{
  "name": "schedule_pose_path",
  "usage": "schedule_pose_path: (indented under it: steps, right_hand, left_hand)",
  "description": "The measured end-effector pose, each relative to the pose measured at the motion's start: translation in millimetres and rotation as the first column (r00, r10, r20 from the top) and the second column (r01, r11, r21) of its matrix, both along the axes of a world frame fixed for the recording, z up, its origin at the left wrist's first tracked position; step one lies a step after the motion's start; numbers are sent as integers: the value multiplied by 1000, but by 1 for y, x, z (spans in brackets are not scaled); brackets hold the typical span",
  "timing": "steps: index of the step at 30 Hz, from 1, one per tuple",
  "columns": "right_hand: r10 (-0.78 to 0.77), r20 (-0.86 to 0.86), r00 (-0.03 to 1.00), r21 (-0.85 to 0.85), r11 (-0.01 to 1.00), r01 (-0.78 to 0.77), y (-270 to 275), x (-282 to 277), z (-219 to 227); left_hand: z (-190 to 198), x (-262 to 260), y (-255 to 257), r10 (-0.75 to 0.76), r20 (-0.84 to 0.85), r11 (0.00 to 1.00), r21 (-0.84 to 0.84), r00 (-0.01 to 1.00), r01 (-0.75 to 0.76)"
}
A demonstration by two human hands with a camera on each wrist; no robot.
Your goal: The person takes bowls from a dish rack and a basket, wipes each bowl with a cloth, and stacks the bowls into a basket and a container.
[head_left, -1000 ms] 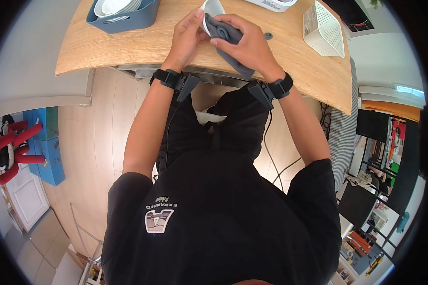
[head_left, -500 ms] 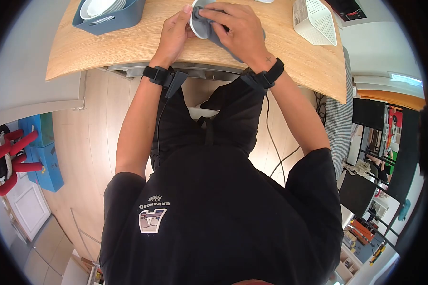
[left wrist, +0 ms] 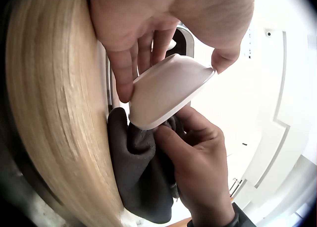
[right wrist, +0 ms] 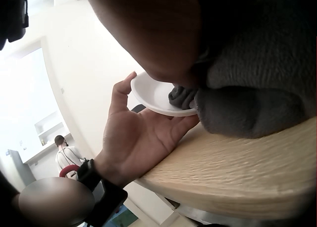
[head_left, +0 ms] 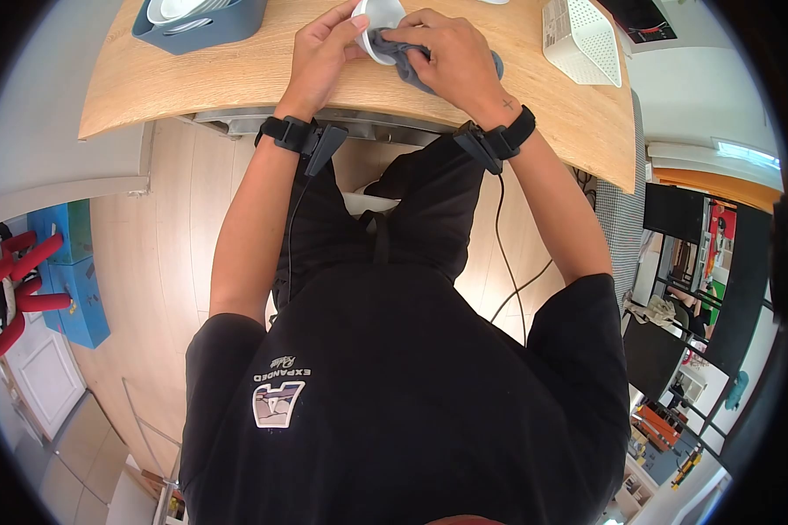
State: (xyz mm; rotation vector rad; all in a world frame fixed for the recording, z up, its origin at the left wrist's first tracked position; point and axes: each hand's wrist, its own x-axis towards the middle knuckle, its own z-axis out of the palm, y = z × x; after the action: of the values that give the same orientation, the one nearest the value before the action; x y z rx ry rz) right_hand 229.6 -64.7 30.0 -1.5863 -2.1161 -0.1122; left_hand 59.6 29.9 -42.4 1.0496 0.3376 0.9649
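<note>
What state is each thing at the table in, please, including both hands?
Left hand: gripping the white bowl.
Right hand: gripping the gray cloth.
White bowl: tilted, its opening facing the right hand.
Gray cloth: bunched, partly inside the white bowl.
Blue-gray basin: on the table, holding white dishes.
White perforated basket: resting on the table.

Your bowl (left wrist: pixel 166 91) is plain white, and your cloth (left wrist: pixel 148 187) is dark grey. Your T-shirt (head_left: pixel 429 394) is black with a white-edged badge (head_left: pixel 277 406); your wrist straps (head_left: pixel 290 133) are black too. The tabletop (head_left: pixel 184 87) is pale brown with streaky wood grain, the tub (head_left: pixel 214 33) slate blue, the basket (head_left: pixel 594 54) off-white with a dotted pattern of holes. The fabric (head_left: pixel 620 223) right of it looks finely checked in grey, though the view there is distorted.
</note>
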Motion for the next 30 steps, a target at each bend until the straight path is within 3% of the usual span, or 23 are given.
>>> schedule_pose_path:
  steps: [2,4,5,7,8,10,13,14,16,17,19,22,26,28,30]
  right_hand:
    - [-14,-10,1000,-86,996,13,-3,0,-3]
    - [8,-175,984,-80,997,-22,-6,-6,0]
    - [7,-175,985,-76,997,-21,-5,-7,-1]
    - [33,-380,924,-4,999,-37,-3,-9,-6]
    - [33,-378,925,-1,999,-36,-2,-11,-7]
    - [16,-529,848,135,989,65,2,-17,-8]
    - [0,-543,840,183,976,118,6,-27,12]
    - [-2,-541,841,184,976,120,7,-27,16]
    - [-30,-337,941,206,973,105,5,-24,23]
    - [-40,-328,944,202,973,112,5,-22,22]
    - [-11,-79,997,327,944,36,10,-15,21]
    - [-37,59,998,325,946,15,15,-5,14]
    - [-114,138,984,294,953,69,14,0,-4]
    - [-137,144,980,168,979,112,10,0,-5]
    - [-113,50,992,109,988,107,8,-1,-7]
  left_hand:
    - [2,1,-2,-12,75,996,-92,997,19]
    - [2,1,-2,-26,57,998,-59,998,30]
    - [2,0,-1,-37,40,999,-24,999,38]
    - [1,0,1,-70,65,995,-67,995,74]
    - [0,1,1,-99,89,988,-111,991,108]
    - [-3,4,1,-46,18,997,-62,999,47]
    - [-7,4,1,9,-60,1000,0,998,-9]
    - [-7,3,2,4,-72,1000,7,997,-4]
    - [-8,2,3,9,-50,1000,-5,999,-9]
    - [-6,2,1,17,-31,1000,-19,999,-17]
    - [-2,-3,-2,-21,-23,1000,-5,1000,21]
    - [0,-1,-5,-17,0,1000,23,1000,17]
    - [-1,-3,-5,9,45,1000,23,999,-10]
    - [-1,-3,-6,24,74,1000,16,997,-25]
    - [-1,-1,-6,34,102,999,-13,994,-32]
